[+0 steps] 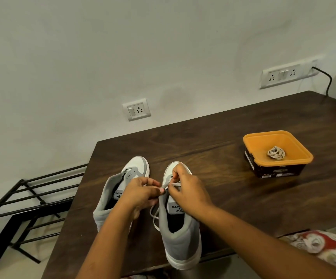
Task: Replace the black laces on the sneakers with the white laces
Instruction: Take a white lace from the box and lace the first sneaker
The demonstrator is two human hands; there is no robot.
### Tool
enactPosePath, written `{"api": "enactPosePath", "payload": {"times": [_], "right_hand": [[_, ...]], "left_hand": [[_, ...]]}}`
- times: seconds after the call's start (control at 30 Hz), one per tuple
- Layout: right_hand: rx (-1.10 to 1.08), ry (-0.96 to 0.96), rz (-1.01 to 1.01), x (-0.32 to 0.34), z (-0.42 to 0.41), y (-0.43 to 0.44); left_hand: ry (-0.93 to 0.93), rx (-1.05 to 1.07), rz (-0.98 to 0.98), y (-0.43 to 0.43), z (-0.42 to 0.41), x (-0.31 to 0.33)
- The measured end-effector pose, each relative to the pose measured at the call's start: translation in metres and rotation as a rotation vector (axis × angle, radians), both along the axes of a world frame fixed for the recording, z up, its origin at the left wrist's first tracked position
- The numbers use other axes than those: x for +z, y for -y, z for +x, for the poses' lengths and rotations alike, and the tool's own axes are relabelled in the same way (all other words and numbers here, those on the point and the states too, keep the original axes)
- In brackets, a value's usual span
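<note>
While the tongue labels (176, 206) sit upside down and half covered (can't read them tbh), the left hand (141, 192) and right hand (187, 192) both pinch a white lace (172, 185), fingers curled, over the right sneaker (180, 240). The left sneaker (110, 198) stands beside it. Another lace bundle (276, 153) lies in an orange tub (272, 132), well apart on the table (223, 198).

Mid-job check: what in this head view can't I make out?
- Eyelets of the nearer sneaker: head view, covered by left hand and right hand, so progress of the white lace is hidden.
- Bundle in the orange tub: head view, too small to count laces.
- Tub label: head view, too small to read.
</note>
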State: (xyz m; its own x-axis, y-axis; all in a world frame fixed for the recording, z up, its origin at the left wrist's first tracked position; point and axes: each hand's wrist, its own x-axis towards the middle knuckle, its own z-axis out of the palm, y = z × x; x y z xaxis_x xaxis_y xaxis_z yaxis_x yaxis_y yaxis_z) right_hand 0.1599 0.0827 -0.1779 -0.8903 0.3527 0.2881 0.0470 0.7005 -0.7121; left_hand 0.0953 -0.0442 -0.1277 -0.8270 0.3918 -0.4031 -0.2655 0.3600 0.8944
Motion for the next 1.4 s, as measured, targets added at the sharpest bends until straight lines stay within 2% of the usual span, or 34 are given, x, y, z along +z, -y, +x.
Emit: {"api": "enactPosePath", "payload": {"times": [0.7, 0.87, 0.97, 1.03, 1.17, 1.23, 1.33, 1.4], "right_hand": [[0.104, 0.059, 0.004, 0.000, 0.002, -0.004], [0.123, 0.081, 0.032, 0.000, 0.001, -0.006], [0.133, 0.097, 0.047, 0.001, 0.000, -0.009], [0.145, 0.116, 0.063, 0.001, 0.000, -0.010], [0.161, 0.104, 0.090, 0.001, -0.001, -0.011], [0.130, 0.089, 0.162, 0.000, -0.002, -0.012], [0.119, 0.127, 0.067, -0.003, -0.005, -0.015], [0.141, 0.159, -0.003, -0.003, -0.007, -0.016]], "left_hand": [[0.031, -0.064, 0.033, 0.002, 0.004, -0.001], [-0.146, -0.080, -0.113, -0.001, 0.005, -0.005], [-0.307, 0.004, -0.175, -0.005, 0.006, -0.006], [-0.371, 0.155, -0.101, -0.007, 0.007, -0.002], [-0.242, 0.446, 0.341, -0.007, 0.003, 0.009], [-0.222, 0.534, 0.476, -0.005, -0.001, 0.015], [-0.250, 0.653, 0.574, 0.004, -0.011, 0.021], [-0.341, 0.649, 0.481, 0.013, -0.018, 0.017]]}}
